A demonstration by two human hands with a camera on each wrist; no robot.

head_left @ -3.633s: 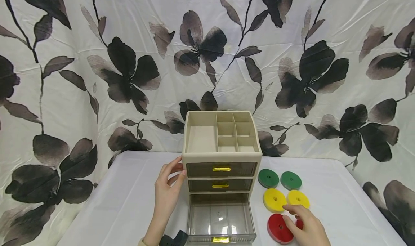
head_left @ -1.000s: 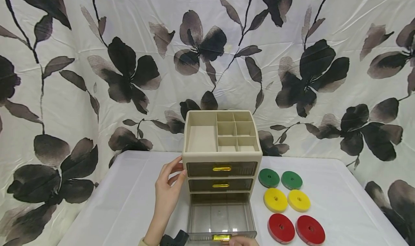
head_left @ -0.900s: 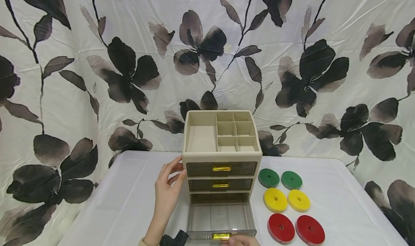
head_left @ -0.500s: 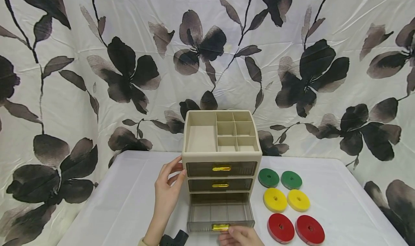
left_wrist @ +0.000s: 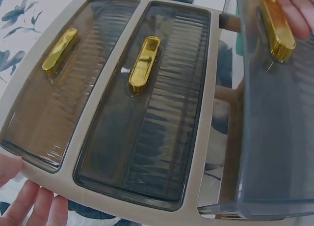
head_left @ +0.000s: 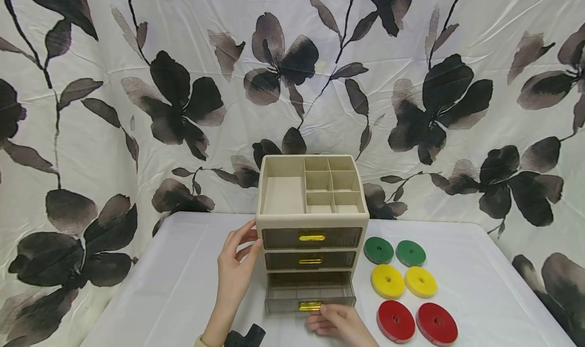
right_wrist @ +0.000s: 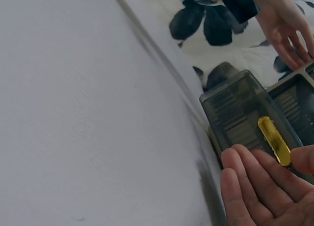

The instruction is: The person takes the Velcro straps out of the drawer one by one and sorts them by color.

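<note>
A cream desktop drawer organizer (head_left: 312,218) stands at the middle of the table, with smoky clear drawers and gold handles. Its bottom drawer (head_left: 284,306) is partly out and appears to hold nothing. My right hand (head_left: 342,322) is at that drawer's gold handle (head_left: 310,306), thumb and index finger at its right end. In the right wrist view the other fingers stretch below the drawer front. My left hand (head_left: 237,265) rests its fingertips against the organizer's left side. Both upper drawers, seen in the left wrist view with their gold handles (left_wrist: 144,64), are closed.
Right of the organizer lie flat rolls in pairs: green (head_left: 378,250), yellow (head_left: 387,281) and red (head_left: 396,321). The organizer's top tray has one large and several small compartments. A floral cloth (head_left: 283,83) hangs behind the white table (head_left: 173,286). A black wrist strap (head_left: 245,336) shows near my left forearm.
My right hand left the red rolls for the bottom drawer's handle. During the last half second or so, the drawer has slid inward with it. My left hand has stayed in place.
</note>
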